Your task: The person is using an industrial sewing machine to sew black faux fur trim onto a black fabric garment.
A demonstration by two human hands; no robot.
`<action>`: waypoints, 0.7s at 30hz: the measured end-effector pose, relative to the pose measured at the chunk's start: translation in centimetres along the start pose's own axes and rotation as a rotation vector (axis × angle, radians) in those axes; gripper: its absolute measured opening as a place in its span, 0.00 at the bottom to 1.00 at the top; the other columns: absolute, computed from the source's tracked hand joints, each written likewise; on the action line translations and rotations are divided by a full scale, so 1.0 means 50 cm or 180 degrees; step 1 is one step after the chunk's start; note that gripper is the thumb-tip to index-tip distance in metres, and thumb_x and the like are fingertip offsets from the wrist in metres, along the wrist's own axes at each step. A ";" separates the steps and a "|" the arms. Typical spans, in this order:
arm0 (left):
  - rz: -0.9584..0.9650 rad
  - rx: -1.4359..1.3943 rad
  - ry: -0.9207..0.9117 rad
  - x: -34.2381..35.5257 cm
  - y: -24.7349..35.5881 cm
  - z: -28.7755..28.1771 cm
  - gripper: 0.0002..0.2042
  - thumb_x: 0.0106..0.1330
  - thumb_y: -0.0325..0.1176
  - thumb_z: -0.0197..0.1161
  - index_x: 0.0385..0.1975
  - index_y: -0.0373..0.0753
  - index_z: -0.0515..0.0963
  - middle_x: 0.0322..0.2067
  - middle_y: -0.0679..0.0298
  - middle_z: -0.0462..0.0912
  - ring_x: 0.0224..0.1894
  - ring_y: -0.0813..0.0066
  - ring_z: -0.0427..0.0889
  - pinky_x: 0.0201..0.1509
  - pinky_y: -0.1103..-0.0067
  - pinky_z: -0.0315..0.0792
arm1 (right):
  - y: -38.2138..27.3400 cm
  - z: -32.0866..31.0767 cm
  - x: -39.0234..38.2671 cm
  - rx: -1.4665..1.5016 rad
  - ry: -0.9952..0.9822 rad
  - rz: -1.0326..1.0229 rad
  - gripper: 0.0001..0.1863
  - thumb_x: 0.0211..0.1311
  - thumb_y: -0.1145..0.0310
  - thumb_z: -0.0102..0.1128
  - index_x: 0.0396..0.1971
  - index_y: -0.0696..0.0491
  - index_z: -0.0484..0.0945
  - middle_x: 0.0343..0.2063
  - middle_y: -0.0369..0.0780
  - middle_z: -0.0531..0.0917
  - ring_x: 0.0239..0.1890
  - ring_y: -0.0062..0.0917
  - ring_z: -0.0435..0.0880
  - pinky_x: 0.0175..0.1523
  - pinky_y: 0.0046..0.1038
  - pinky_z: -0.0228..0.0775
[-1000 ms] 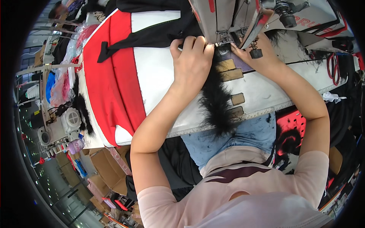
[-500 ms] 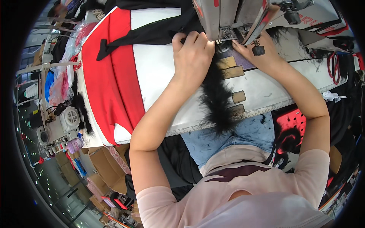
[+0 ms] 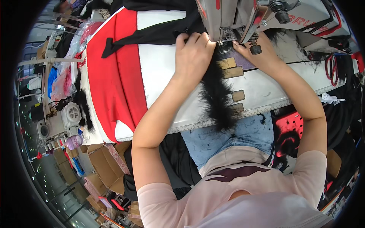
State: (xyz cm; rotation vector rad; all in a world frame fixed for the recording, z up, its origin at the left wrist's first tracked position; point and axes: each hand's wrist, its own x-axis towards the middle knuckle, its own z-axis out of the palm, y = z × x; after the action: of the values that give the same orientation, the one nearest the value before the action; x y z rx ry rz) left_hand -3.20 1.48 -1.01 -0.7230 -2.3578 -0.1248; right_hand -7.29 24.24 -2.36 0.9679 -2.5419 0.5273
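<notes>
My left hand [image 3: 194, 57] is closed, its curled fingers pinching the edge of a black garment [image 3: 161, 32] just left of the sewing machine's needle area [image 3: 228, 35]. From under that hand a strip of black feather trim [image 3: 219, 97] trails toward me over the table's near edge. My right hand [image 3: 262, 53] lies on the machine bed, right of the needle, its thumb pointing at the presser foot. The machine head hides most of its fingers, so its hold cannot be made out. A long black part of the garment stretches left across the red cloth [image 3: 110, 83].
The sewing machine [image 3: 251, 15] stands over the far side of the white table [image 3: 159, 72]. A ruler strip [image 3: 262, 108] runs along the near edge. Red-handled scissors or a red loop [image 3: 331, 70] lie at the right. Cardboard boxes [image 3: 104, 163] stand below left, beside a red basket [image 3: 291, 123].
The whole view has shifted slightly, with the table's left side sitting a little farther right. Both hands stay at nearly the same places by the needle.
</notes>
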 end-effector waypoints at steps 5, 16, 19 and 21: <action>0.0099 0.0333 -0.0242 -0.004 -0.054 -0.049 0.10 0.56 0.32 0.64 0.39 0.48 0.80 0.43 0.76 0.80 0.46 0.78 0.77 0.58 0.69 0.61 | -0.001 -0.024 0.005 0.0052 -0.0328 -0.0113 0.13 0.59 0.63 0.65 0.34 0.58 0.83 0.28 0.46 0.84 0.35 0.45 0.81 0.43 0.39 0.72; 0.0315 0.0050 -0.0878 -0.012 -0.020 -0.120 0.07 0.55 0.30 0.63 0.34 0.42 0.81 0.32 0.69 0.79 0.44 0.71 0.76 0.52 0.71 0.62 | -0.005 -0.032 0.002 0.0369 -0.0332 -0.0062 0.12 0.46 0.71 0.69 0.32 0.58 0.80 0.32 0.43 0.80 0.44 0.39 0.78 0.52 0.37 0.72; 0.0142 0.0232 -0.0944 -0.022 0.047 -0.114 0.05 0.57 0.32 0.61 0.30 0.40 0.79 0.28 0.66 0.76 0.40 0.68 0.74 0.50 0.68 0.62 | -0.020 -0.044 0.004 0.0376 -0.0328 0.0013 0.12 0.47 0.70 0.68 0.32 0.58 0.80 0.33 0.43 0.81 0.43 0.39 0.78 0.52 0.37 0.71; -0.0327 0.0514 -0.0972 -0.020 0.082 -0.117 0.05 0.56 0.31 0.60 0.30 0.40 0.79 0.27 0.65 0.74 0.39 0.68 0.73 0.51 0.67 0.61 | -0.012 -0.035 0.012 0.0609 -0.0016 -0.0128 0.10 0.54 0.67 0.67 0.27 0.60 0.80 0.26 0.47 0.79 0.35 0.45 0.77 0.43 0.39 0.70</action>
State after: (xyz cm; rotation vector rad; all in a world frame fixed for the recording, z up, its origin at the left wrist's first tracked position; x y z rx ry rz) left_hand 2.94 2.92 2.50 -0.5752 -2.6586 0.1408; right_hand -6.94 24.32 -0.46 1.0843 -2.5052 0.7681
